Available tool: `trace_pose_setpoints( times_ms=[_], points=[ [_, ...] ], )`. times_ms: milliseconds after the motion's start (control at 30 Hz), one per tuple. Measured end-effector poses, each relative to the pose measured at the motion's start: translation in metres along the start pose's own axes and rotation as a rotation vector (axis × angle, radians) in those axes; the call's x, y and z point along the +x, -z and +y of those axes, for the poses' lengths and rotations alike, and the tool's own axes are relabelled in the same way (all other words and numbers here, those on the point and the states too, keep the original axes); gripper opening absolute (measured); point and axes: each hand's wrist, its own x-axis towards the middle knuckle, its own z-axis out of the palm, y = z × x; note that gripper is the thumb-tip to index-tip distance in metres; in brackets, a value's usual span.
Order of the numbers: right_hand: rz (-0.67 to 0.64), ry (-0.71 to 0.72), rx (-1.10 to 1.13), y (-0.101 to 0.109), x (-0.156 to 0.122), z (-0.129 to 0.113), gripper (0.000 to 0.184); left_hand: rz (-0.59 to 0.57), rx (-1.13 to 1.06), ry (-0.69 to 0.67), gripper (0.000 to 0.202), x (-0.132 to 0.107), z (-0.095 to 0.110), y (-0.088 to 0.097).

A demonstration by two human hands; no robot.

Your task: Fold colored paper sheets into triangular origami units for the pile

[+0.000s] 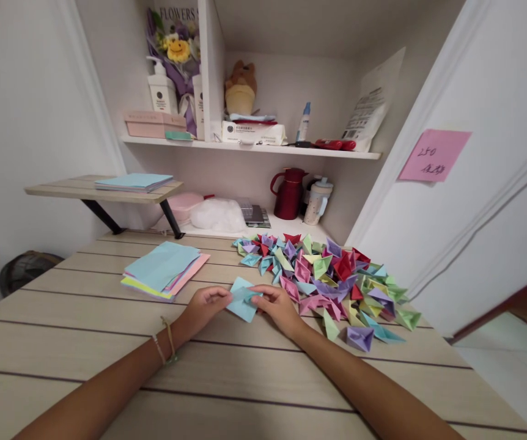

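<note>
A light blue sheet of paper [244, 299], partly folded, lies on the wooden table [107, 342] between my two hands. My left hand [205, 307] pinches its left edge, with bracelets on the wrist. My right hand [276, 305] pinches the right side, fingers curled over the fold. Just right of my right hand spreads a pile of several folded paper shapes [332, 278] in pink, purple, green, red and blue. A stack of flat coloured sheets [164, 269], blue on top, rests to the left of my hands.
A small raised shelf [103, 189] at the left carries more blue paper. Behind stand a red jug [288, 192], a cup [317, 200] and a pink box [185, 205]. An upper shelf [249, 146] holds bottles and boxes. A pink sticky note [433, 156] hangs on the right wall.
</note>
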Motion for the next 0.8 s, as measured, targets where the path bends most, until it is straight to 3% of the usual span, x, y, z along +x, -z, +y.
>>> trace_pose_setpoints(
  times_ms=[233, 367, 500, 633, 800],
  points=[
    [-0.023, -0.011, 0.002, -0.001, 0.001, 0.001, 0.033, 0.052, -0.147, -0.032, 0.02, 0.0, 0.003, -0.003],
    [-0.058, 0.0, 0.034, -0.001, 0.001, -0.004, 0.035, 0.067, -0.119, -0.028, 0.02, 0.001, 0.001, -0.002],
    [-0.055, 0.012, 0.067, -0.002, 0.0, -0.006, 0.042, -0.03, -0.193, 0.033, 0.038, 0.002, 0.0, -0.001],
    [-0.07, -0.012, 0.039, -0.002, 0.0, -0.007, 0.033, -0.125, -0.288, 0.074, 0.062, 0.002, -0.004, -0.001],
    [-0.069, -0.035, 0.052, 0.0, -0.002, -0.01, 0.037, -0.139, -0.305, 0.086, 0.065, 0.002, -0.006, 0.0]
  ],
)
